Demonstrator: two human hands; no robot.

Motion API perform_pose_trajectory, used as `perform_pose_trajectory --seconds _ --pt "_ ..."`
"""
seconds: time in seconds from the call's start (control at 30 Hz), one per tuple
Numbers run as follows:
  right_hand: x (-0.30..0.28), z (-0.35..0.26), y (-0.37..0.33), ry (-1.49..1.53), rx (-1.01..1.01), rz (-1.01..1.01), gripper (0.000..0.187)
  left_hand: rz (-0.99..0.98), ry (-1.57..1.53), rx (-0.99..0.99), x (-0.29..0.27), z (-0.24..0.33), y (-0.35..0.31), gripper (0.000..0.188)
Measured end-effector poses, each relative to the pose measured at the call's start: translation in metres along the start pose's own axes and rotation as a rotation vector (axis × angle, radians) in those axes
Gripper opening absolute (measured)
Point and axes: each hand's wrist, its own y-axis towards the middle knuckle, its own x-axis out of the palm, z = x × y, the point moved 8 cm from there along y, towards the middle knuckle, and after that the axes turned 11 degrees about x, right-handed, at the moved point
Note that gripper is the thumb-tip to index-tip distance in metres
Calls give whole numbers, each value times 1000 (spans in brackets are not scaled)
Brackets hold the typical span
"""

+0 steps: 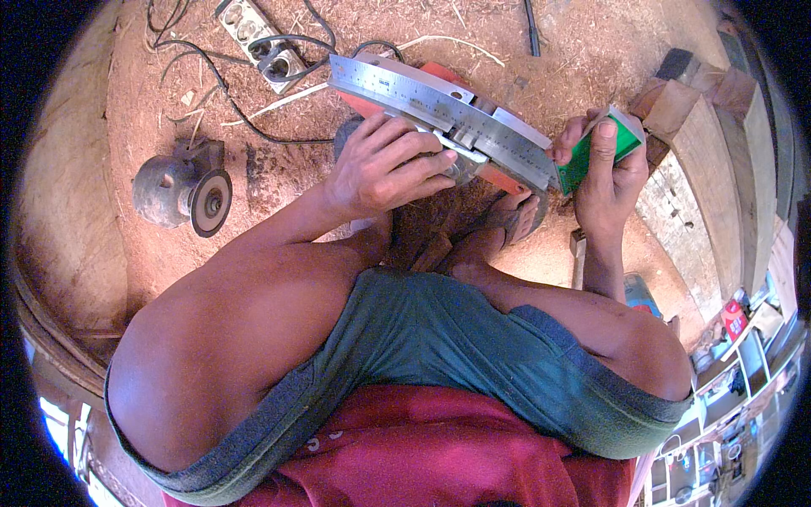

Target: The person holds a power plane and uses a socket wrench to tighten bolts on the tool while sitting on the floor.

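An orange power tool (504, 177) with a silvery metal base lies before me, largely covered, so its exact kind is hidden. Across it runs a marked steel ruler (422, 95), slanting from upper left to lower right. My left hand (390, 165) is closed, its fingers curled over the tool's near metal side below the ruler. Between thumb and fingers of my right hand (610, 182) is a flat green piece (598, 154) with a silvery edge. It meets the ruler's right end; whether the two are joined I cannot tell.
An angle grinder (173, 194) with a disc lies at left. Beyond it are a power strip (253, 38) and black cables (221, 80) on the sawdust-covered ground. Curved wooden pieces (718, 169) stand at right. My bent legs (245, 338) frame the near side.
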Motion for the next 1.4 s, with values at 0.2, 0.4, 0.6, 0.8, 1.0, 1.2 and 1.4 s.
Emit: perform_pose_trajectory --seconds 0.2,0.4,0.6,0.8,1.0,1.2,1.4 --pt "-1 -1 -1 -15 -5 6 27 -1 0 -9 2 -1 -1 43" --pt "0 -1 -1 -4 -5 11 27 -5 -4 -15 2 -1 0 43" --pt "2 -5 -1 -10 -20 0 29 19 -15 6 -1 0 5 43" --pt "1 -3 -1 13 0 7 27 26 -14 4 -1 1 5 43" --pt "0 0 -1 25 5 13 24 25 -8 4 -3 2 6 41" --pt "0 1 -1 31 16 23 24 -12 10 14 -1 2 4 40" --pt "1 -2 0 5 23 22 24 -20 11 15 -3 2 6 40"
